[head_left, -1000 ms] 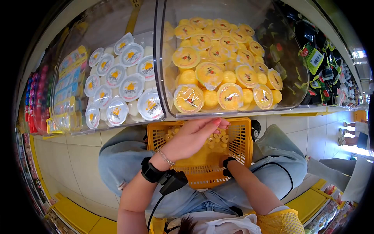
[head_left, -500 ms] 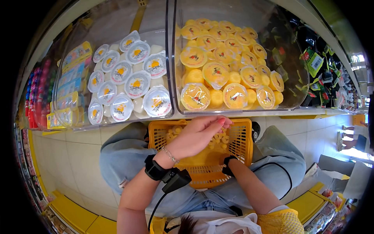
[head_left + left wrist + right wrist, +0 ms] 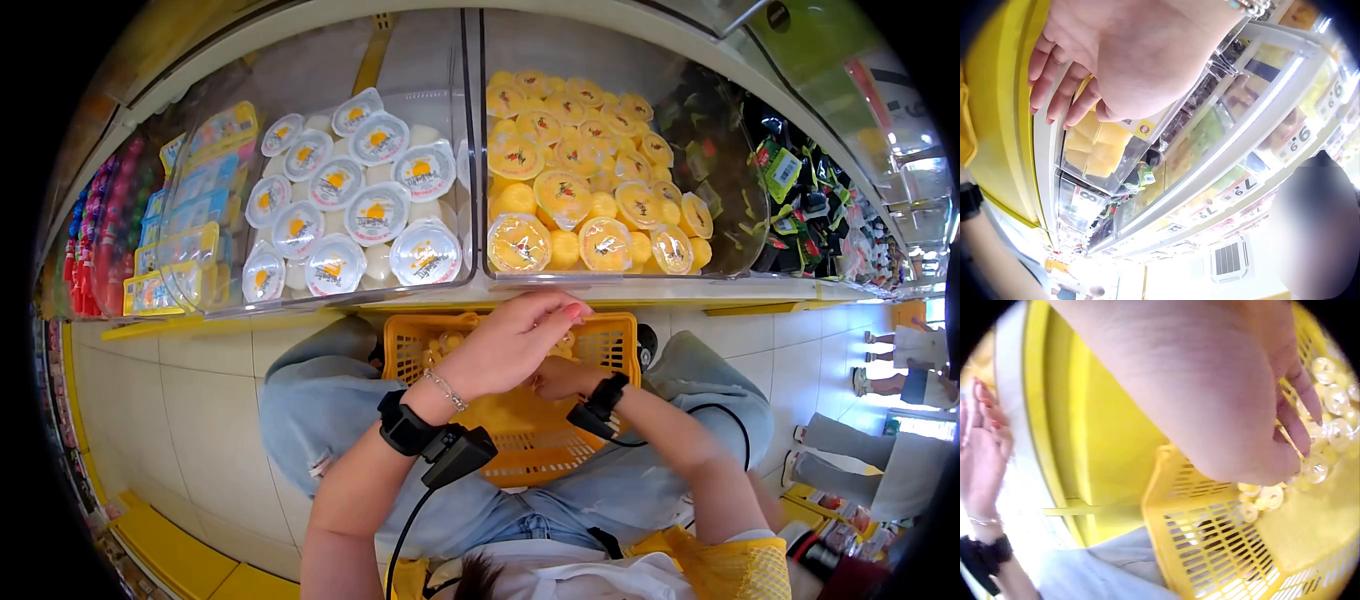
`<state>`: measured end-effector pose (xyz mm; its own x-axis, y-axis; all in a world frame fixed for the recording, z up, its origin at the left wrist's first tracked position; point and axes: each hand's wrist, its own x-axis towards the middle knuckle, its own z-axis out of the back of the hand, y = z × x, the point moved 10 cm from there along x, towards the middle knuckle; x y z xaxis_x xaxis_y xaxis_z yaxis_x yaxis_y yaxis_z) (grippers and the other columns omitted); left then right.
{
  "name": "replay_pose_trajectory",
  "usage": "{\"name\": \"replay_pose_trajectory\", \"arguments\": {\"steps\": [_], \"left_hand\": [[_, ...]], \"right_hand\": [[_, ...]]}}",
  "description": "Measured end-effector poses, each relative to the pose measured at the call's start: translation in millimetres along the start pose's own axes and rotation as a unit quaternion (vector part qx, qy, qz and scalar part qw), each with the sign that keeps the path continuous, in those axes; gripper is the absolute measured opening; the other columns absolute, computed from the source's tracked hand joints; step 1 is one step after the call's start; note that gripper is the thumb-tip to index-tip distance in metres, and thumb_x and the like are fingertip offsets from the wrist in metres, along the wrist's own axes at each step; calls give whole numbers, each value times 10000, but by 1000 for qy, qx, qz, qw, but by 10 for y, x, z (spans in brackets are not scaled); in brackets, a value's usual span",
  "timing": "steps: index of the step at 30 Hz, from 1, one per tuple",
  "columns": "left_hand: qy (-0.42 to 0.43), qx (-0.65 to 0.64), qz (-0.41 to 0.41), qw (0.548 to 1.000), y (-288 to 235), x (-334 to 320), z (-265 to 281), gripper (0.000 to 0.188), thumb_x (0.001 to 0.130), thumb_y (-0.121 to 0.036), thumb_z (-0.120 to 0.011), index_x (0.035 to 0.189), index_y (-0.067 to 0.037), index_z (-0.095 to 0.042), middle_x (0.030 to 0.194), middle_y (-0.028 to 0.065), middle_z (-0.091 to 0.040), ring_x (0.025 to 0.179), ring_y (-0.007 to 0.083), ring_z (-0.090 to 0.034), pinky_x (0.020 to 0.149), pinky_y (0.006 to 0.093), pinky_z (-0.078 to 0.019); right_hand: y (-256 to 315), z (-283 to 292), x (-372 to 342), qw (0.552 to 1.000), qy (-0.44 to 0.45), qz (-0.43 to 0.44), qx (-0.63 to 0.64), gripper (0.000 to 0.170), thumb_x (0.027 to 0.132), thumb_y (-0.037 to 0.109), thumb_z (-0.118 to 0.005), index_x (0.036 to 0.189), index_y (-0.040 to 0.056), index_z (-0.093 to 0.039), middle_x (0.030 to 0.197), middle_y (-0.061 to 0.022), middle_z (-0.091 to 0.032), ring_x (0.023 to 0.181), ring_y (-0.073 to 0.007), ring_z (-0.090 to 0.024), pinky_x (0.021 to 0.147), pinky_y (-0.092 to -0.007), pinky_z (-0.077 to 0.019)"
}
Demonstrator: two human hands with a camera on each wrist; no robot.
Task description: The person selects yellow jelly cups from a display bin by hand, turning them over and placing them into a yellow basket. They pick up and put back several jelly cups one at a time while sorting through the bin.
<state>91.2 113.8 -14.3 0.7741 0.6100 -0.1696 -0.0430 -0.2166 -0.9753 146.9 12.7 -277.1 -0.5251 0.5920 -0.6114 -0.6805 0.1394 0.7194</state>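
My left hand (image 3: 512,345) hovers above the far side of the yellow basket (image 3: 520,470), below the display's front edge, with relaxed fingers. In the left wrist view that hand (image 3: 1116,59) shows its palm and nothing held. My right hand (image 3: 562,379) is over the basket, partly behind the left one. The right wrist view has this hand (image 3: 1241,381) with bent fingers (image 3: 1294,431) above small yellow cups (image 3: 1336,399); thin yellow edges show between the fingers, and whether they grip something is unclear. Larger yellow cups (image 3: 563,199) fill the display bin above.
White-lidded cups (image 3: 376,212) lie in the bin left of the yellow ones. Dark packets (image 3: 800,215) are at the right. The basket stands on the tiled floor (image 3: 205,410) between the person's knees (image 3: 310,400). Other people (image 3: 845,450) are at the far right.
My right hand has risen from the near part of the basket toward my left hand. The left hand keeps nearly the same place. The display bins have shifted in the head view.
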Motion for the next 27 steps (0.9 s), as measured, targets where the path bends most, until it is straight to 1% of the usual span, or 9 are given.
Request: {"name": "replay_pose_trajectory", "arguments": {"steps": [4, 9, 12, 15, 18, 19, 21, 24, 27], "left_hand": [[-7, -5, 31, 999, 7, -12, 3, 315, 1025, -193, -438, 1192, 40, -568, 1132, 98, -631, 1053, 154, -589, 938, 289, -468], [-40, -18, -16, 999, 63, -6, 64, 316, 1005, -226, -475, 1133, 36, -598, 1054, 104, -649, 989, 150, -603, 880, 281, -469], [-10, 40, 9, 999, 66, -10, 73, 319, 1025, -199, -434, 1148, 37, -610, 1116, 110, -646, 1067, 158, -588, 968, 295, -447], [0, 25, 23, 999, 63, -10, 74, 360, 1028, -231, -424, 1129, 50, -627, 1115, 106, -650, 1079, 159, -585, 984, 295, -433], [32, -35, 25, 999, 62, 9, 29, 389, 1032, -248, -403, 1193, 51, -592, 1144, 109, -640, 1078, 169, -593, 959, 302, -464], [39, -88, 69, 993, 104, 0, -1, 398, 1033, -253, -394, 1218, 50, -572, 1164, 116, -630, 1076, 176, -597, 947, 305, -477], [50, -191, 157, 968, 145, -67, -87, 420, 1036, -264, -377, 1268, 50, -532, 1204, 130, -611, 1072, 188, -605, 923, 310, -503], [49, -229, 155, 960, 139, -49, -106, 434, 1040, -252, -350, 1314, 61, -474, 1258, 155, -575, 1086, 215, -612, 909, 327, -527], [28, -313, 113, 942, 97, -33, -83, 442, 1037, -239, -349, 1306, 94, -460, 1282, 171, -557, 1116, 232, -605, 938, 339, -517]], "right_hand": [[823, 563, -546, 999, 19, 47, 16, 330, 743, 78, -575, 1046, 7, -684, 1005, -174, -692, 958, -268, -660, 837, -348, -514], [1504, 987, -970, 995, 51, 85, 6, 341, 766, 53, -568, 1088, 10, -673, 1064, -141, -681, 1009, -240, -640, 883, -336, -496], [1854, 1175, -1138, 991, 64, 111, 25, 341, 800, 5, -561, 1121, 34, -671, 1111, -111, -668, 1049, -225, -610, 932, -328, -467], [2117, 1407, -1374, 984, 69, 140, 89, 352, 790, -53, -575, 1116, 31, -677, 1103, -118, -667, 1052, -227, -602, 957, -326, -448], [2201, 1631, -1541, 972, 46, 200, 116, 345, 803, -48, -568, 1110, 49, -690, 1091, -60, -686, 1020, -153, -608, 880, -297, -488], [2212, 1692, -1581, 968, 44, 196, 149, 342, 810, -78, -569, 1113, 31, -683, 1095, -56, -685, 1009, -143, -613, 876, -288, -495], [2158, 1781, -1630, 967, 44, 170, 185, 305, 819, -76, -591, 1099, 7, -681, 1109, -87, -675, 1036, -184, -610, 928, -309, -467], [2203, 1856, -1706, 964, 24, 167, 204, 233, 846, -44, -620, 1067, -13, -683, 1108, -101, -675, 1045, -198, -615, 945, -313, -458], [2259, 1933, -1773, 969, -8, 174, 174, 204, 849, -27, -632, 1044, -14, -688, 1062, -96, -690, 1007, -195, -630, 921, -311, -472]]}}
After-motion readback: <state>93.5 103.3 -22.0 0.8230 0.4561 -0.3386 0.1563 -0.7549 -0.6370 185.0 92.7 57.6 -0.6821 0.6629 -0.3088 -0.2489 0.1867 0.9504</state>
